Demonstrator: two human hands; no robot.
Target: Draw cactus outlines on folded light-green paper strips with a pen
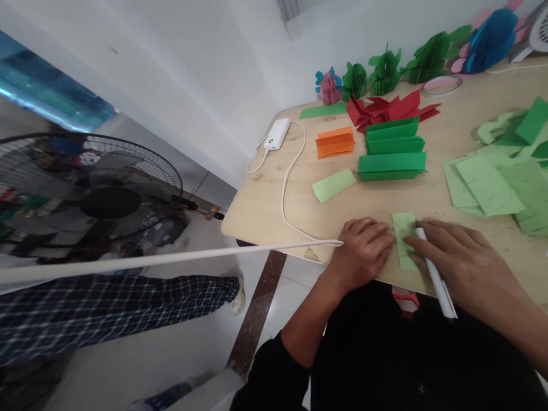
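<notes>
A folded light green paper strip (403, 257) lies at the table's front edge, between my two hands. My left hand (362, 248) rests on the tabletop with its fingers curled together, the tips at the strip's left edge. My right hand (460, 257) is closed on a white marker pen (437, 282), which slants with its dark tip towards the top of the strip. Fingers of this hand also reach onto the strip's right side. Another light green paper piece (334, 185) lies farther back, left of the folded green papers (391, 165).
Orange folded paper (335, 142), red folded paper (391, 108) and light green sheets (488, 182) lie on the table (261, 208). Paper figures (385, 73) line the wall. A white cable (285, 194) runs from a power bank (277, 134). Left are a fan (109, 200) and a person's checked trouser leg (171, 297).
</notes>
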